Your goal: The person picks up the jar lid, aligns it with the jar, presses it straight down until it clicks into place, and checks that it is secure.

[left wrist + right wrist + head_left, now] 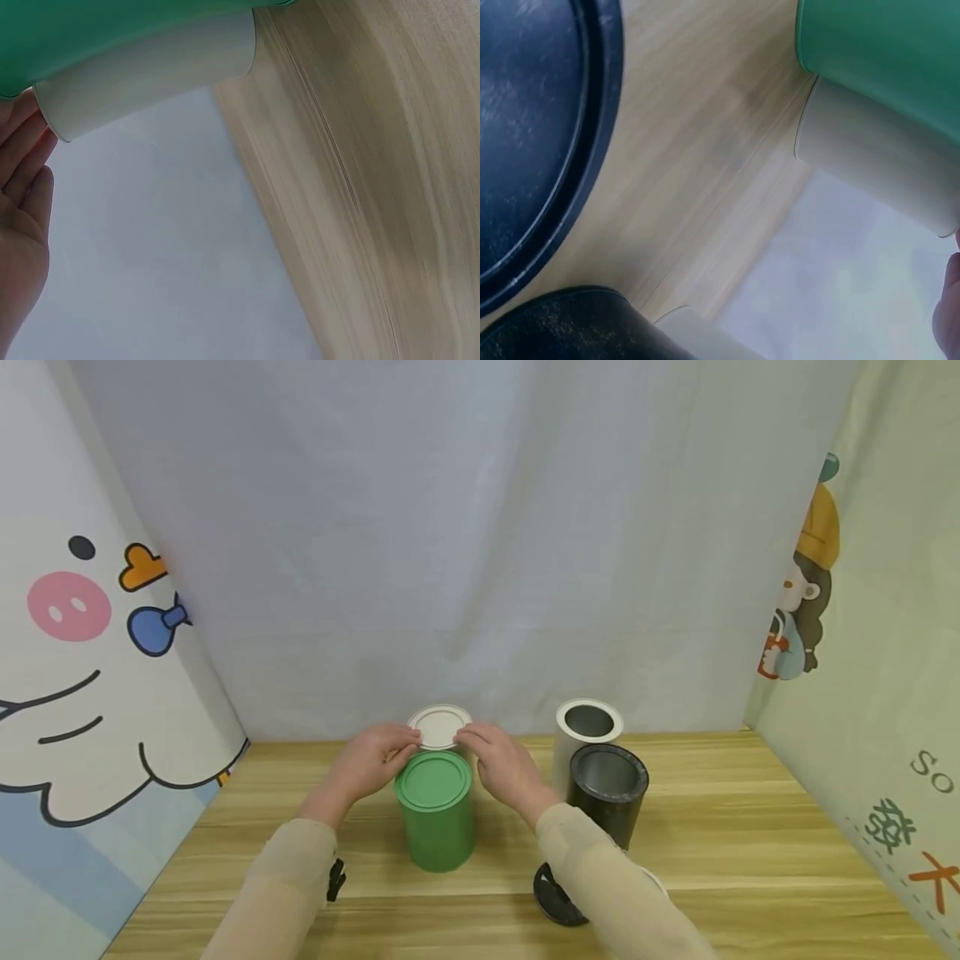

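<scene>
The white can [150, 79] stood upright at the back of the table [720, 835], just behind the green can [441, 839], with its white lid [440, 727] on top. It looked stiff and smooth — probably light, unlikely to dent, perhaps slippery — and the lid's rim seemed the best place to take hold, from opposite sides. The left hand's [375, 762] fingers lay close together, slightly bent, at the lid's left edge; the right hand's [506, 764] fingertips touched its right edge, though whether they pinched it I could not tell. The green lid [433, 781] and the white one hid any contents. To the right stood an open black can [600, 814], an open white can [563, 760] behind it; neither showed contents. A black lid [553, 897] lay beside the right sleeve [615, 881].
</scene>
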Tool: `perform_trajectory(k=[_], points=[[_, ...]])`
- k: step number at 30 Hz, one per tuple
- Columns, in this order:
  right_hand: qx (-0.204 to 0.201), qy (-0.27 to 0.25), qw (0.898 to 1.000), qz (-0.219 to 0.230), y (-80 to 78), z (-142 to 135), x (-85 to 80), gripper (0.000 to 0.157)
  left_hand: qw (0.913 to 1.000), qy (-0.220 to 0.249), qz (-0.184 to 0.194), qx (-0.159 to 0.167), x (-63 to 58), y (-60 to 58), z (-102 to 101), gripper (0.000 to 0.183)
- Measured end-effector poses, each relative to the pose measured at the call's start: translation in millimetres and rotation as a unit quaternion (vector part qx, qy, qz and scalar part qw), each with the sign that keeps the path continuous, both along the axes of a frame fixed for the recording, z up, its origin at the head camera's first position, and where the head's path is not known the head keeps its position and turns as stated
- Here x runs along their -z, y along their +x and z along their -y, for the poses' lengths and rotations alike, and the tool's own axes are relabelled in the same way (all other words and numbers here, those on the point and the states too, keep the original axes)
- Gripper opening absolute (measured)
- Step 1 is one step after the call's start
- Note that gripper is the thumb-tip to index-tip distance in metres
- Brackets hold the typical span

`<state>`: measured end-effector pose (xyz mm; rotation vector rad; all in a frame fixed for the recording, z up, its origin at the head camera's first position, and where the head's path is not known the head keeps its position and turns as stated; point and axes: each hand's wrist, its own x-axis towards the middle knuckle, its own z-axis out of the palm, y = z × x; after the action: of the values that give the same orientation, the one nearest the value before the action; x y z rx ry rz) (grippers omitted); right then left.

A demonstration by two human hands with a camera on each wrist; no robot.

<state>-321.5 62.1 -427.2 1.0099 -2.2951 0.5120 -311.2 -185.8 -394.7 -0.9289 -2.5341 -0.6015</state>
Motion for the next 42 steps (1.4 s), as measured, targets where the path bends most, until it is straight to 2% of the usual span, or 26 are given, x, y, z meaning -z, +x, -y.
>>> perform_trajectory(k=[7, 18, 27, 33, 42], points=[[0.001, 0.009, 1.0, 0.004, 0.3, -1, -0.6, 0.044, 0.9999, 0.006, 0.013, -0.001, 2.1, -1.1, 2, 0.024], [-0.029, -0.015, 0.999, -0.022, 1.6, -5, 4.8, 0.046, 0.9996, 0.022, 0.018, -0.002, 5.6, -0.1, 3, 0.026], [-0.009, 0.011, 1.0, 0.012, 4.3, -9, 9.0, 0.05, 0.9982, 0.037, 0.044, -0.017, 3.6, 4.3, 1, 0.028], [-0.026, -0.018, 0.999, 0.007, 7.3, -12, 10.7, 0.047, 0.9964, 0.046, 0.066, -0.026, 1.4, 7.6, -2, 0.029], [-0.046, -0.038, 0.998, 0.018, 16.3, -17, 8.1, 0.046, 0.9967, 0.048, 0.059, -0.027, -5.6, 12.5, -7, 0.03]])
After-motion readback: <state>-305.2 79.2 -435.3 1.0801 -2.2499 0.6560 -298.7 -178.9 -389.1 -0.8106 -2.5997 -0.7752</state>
